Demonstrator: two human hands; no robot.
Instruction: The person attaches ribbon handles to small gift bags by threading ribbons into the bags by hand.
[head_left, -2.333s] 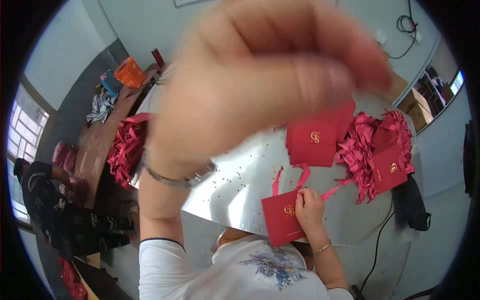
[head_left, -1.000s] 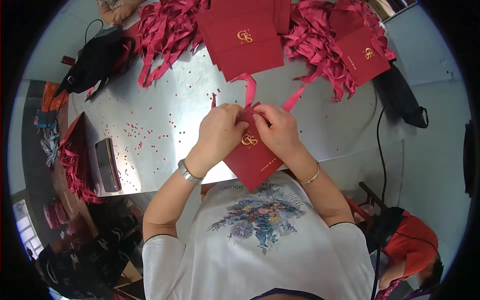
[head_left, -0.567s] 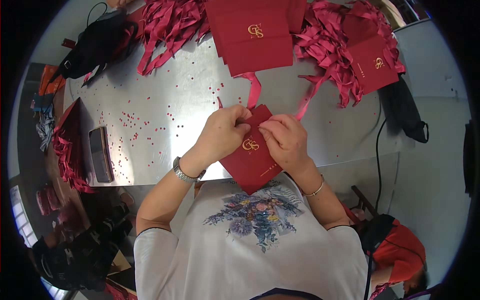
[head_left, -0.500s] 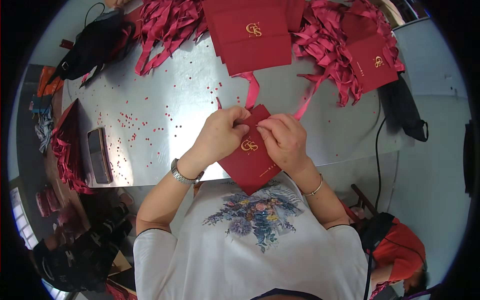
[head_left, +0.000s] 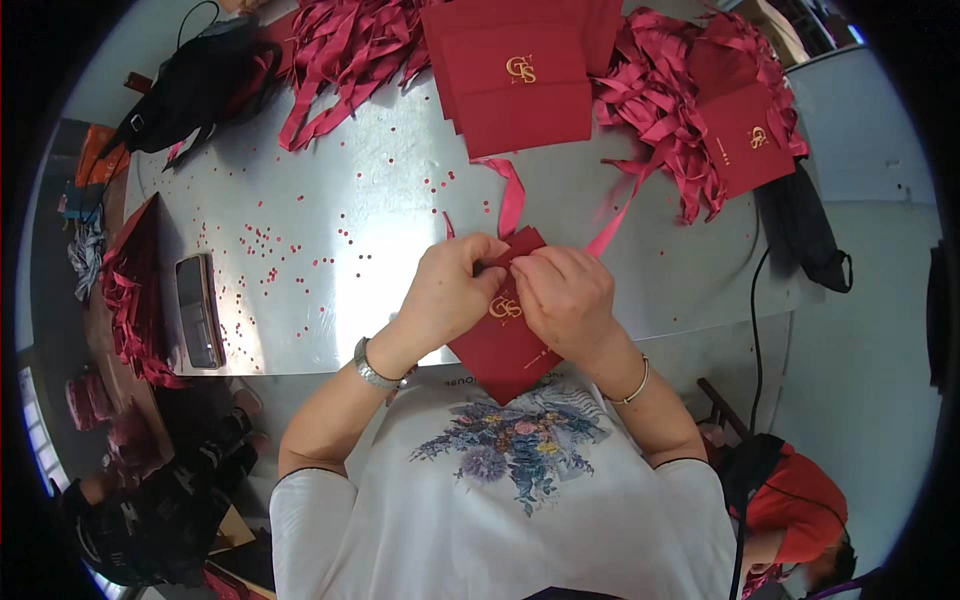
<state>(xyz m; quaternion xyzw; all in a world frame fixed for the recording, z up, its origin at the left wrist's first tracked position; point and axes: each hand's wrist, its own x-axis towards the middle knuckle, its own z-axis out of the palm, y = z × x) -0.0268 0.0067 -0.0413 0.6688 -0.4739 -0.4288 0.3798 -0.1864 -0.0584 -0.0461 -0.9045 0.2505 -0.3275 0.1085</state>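
A small red gift bag (head_left: 503,362) with a gold emblem is held flat and tilted, one corner toward my chest, at the table's near edge. My left hand (head_left: 452,288) grips its upper left part, thumb bent over the front. My right hand (head_left: 566,298) pinches near its upper edge with thumb and forefinger; whatever lies between those fingertips is hidden. Beyond the hands, a pink-red ribbon (head_left: 511,198) runs from the bag's top toward the stack. Another ribbon length (head_left: 612,228) trails up right from beside my right hand.
Ahead lies a stack of red bags (head_left: 530,118), flanked by ribbon heaps (head_left: 350,70) and another bag (head_left: 748,140). Red paper dots litter the metal table (head_left: 390,190). At left are a phone (head_left: 198,310) and ribboned bags (head_left: 135,300). A person in red (head_left: 805,500) is behind at right.
The view has shifted slightly. My right fingertips have moved closer to my left thumb at the bag's upper edge. Both hands keep hold of the bag.
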